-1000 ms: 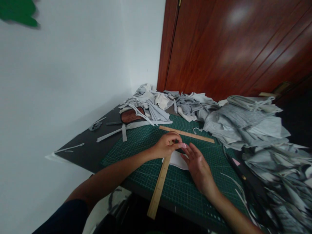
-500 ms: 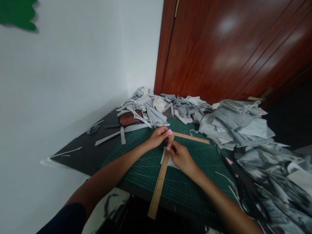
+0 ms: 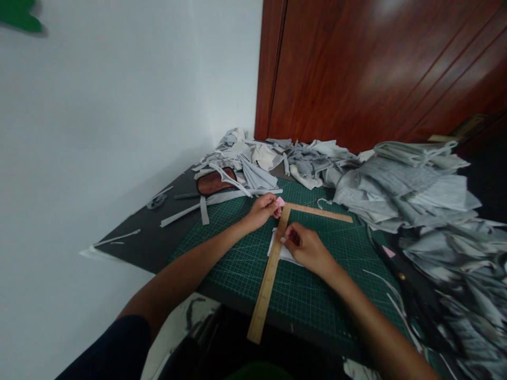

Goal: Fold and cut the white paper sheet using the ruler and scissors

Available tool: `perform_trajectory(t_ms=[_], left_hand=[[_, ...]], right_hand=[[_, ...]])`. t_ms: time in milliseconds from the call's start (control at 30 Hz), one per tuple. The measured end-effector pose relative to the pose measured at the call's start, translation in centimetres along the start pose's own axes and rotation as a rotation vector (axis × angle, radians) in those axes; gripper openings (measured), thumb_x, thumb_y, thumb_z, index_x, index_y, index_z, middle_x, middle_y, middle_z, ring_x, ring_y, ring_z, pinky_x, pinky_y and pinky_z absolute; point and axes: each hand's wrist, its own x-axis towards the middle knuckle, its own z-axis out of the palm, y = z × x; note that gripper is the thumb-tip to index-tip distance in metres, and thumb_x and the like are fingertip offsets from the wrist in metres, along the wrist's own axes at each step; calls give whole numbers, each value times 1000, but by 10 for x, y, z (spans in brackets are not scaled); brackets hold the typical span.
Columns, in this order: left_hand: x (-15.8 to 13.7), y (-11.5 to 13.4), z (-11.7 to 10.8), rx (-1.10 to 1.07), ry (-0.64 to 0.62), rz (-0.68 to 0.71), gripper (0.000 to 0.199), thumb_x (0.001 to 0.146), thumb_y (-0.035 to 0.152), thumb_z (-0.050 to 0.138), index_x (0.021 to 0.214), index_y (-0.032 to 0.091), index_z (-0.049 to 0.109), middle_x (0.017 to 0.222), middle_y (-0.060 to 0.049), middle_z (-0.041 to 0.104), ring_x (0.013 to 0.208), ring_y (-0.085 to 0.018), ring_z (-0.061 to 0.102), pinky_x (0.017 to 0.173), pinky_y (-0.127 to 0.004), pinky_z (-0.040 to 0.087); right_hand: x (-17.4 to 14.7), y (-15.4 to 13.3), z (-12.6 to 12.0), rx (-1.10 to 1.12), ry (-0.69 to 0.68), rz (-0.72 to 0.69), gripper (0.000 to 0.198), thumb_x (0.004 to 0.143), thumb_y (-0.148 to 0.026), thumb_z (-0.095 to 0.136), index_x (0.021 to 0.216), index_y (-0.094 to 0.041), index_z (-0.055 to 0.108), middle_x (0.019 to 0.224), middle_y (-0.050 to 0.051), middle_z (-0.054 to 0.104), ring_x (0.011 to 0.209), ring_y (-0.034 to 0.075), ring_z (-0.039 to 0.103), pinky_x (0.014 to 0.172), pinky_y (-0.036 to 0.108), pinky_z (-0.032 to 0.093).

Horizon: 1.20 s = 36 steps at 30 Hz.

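Note:
My left hand [image 3: 266,210] is closed in a pinch on a small flat pink piece [image 3: 280,201] that looks like tailor's chalk, near the corner of a wooden L-square ruler [image 3: 270,272]. The ruler's long arm runs toward me and past the table's front edge; its short arm points right. My right hand [image 3: 309,247] is curled, thumb and index finger together at the long arm's right edge. What they pinch, if anything, I cannot make out. White fabric pieces [image 3: 291,255] lie beneath the ruler and right hand, partly hidden.
A green gridded cutting mat [image 3: 233,269] lies on the dark table [image 3: 137,245]. Fabric scraps [image 3: 259,171] and a brown padded piece [image 3: 216,182] lie at the back. Stacked grey fabric [image 3: 412,190] and black-handled scissors [image 3: 420,301] with a pink piece [image 3: 388,252] are at right.
The camera view has shifted a little. My right fingertips have moved slightly toward me along the ruler, away from my left hand, which still holds the pink piece near the corner.

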Motion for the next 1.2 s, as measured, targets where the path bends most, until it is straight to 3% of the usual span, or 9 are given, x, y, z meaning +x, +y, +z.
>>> perform_trajectory(t_ms=[200, 300, 400, 633, 867, 1033, 1200], left_hand=[[-2, 0, 2, -8, 4, -4, 47, 83, 60, 73, 86, 16, 56, 68, 1, 63, 57, -10, 60, 59, -24, 50], [-3, 0, 3, -7, 8, -16, 44, 85, 57, 73, 86, 16, 57, 67, 1, 64, 58, -10, 61, 58, -23, 51], [-3, -2, 3, -8, 21, -22, 43, 85, 55, 74, 86, 16, 56, 66, 2, 64, 58, -10, 62, 59, -22, 51], [0, -9, 2, -4, 99, -36, 40, 87, 54, 71, 89, 17, 55, 69, 1, 66, 58, -11, 64, 57, -22, 53], [3, -15, -3, 40, 187, -31, 36, 93, 52, 64, 92, 17, 54, 72, 1, 66, 59, -11, 66, 53, -20, 50], [3, -17, -2, 112, 127, -14, 33, 95, 50, 61, 92, 18, 54, 72, 0, 67, 62, -11, 65, 56, -21, 49], [-3, -10, 2, 216, -18, 34, 30, 95, 47, 63, 90, 18, 56, 89, -4, 71, 86, -16, 68, 74, -26, 50]], right_hand=[[2, 5, -2, -18, -70, 22, 12, 86, -28, 62, 84, -23, 52, 68, -4, 56, 60, 15, 51, 58, 27, 37], [2, 7, -2, -19, -111, 4, 8, 86, -27, 62, 92, -22, 59, 71, -3, 59, 60, 15, 53, 59, 27, 40], [1, 7, 0, -56, -135, -12, 18, 87, -27, 65, 103, -19, 69, 77, 0, 65, 65, 16, 58, 62, 28, 43], [1, 6, 5, -159, -110, 21, 36, 78, -25, 78, 114, -19, 79, 83, 4, 70, 68, 18, 62, 64, 29, 47], [3, 7, 3, -168, -103, 16, 37, 75, -23, 81, 113, -23, 81, 78, 2, 69, 64, 17, 62, 61, 28, 46], [3, 9, 5, -184, -116, 2, 36, 77, -21, 79, 113, -21, 81, 78, 2, 68, 66, 18, 62, 62, 28, 45], [3, 7, 4, -198, -129, -7, 31, 78, -19, 77, 109, -21, 81, 74, 1, 66, 63, 17, 60, 61, 27, 43]])
